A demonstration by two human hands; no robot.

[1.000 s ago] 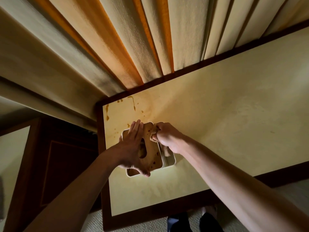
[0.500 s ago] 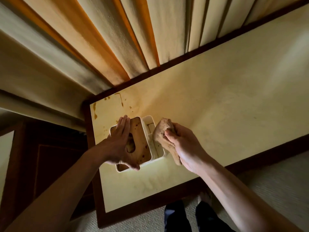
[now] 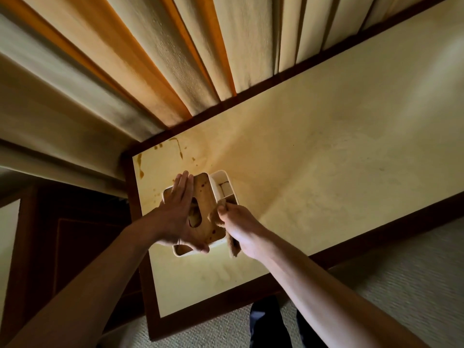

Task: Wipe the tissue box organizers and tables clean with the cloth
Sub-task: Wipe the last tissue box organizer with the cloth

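Tissue box organizer [image 3: 223, 187] — white, with a brown stained wooden lid [image 3: 204, 204] — is seen standing near the left end of the cream desk [image 3: 326, 172], close to brown stains [image 3: 175, 146] at the far corner. The left hand [image 3: 178, 212] is laid flat on the lid, fingers straight. A tan cloth [image 3: 218, 217] is pinched in the right hand [image 3: 241, 227] and pressed against the lid's right edge — its tail hangs below the palm. Pleated curtains [image 3: 175, 59] are hung behind the desk.

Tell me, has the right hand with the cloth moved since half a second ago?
Yes. The right hand brought the cloth leftward, from beside the organizer onto its wooden lid's edge.
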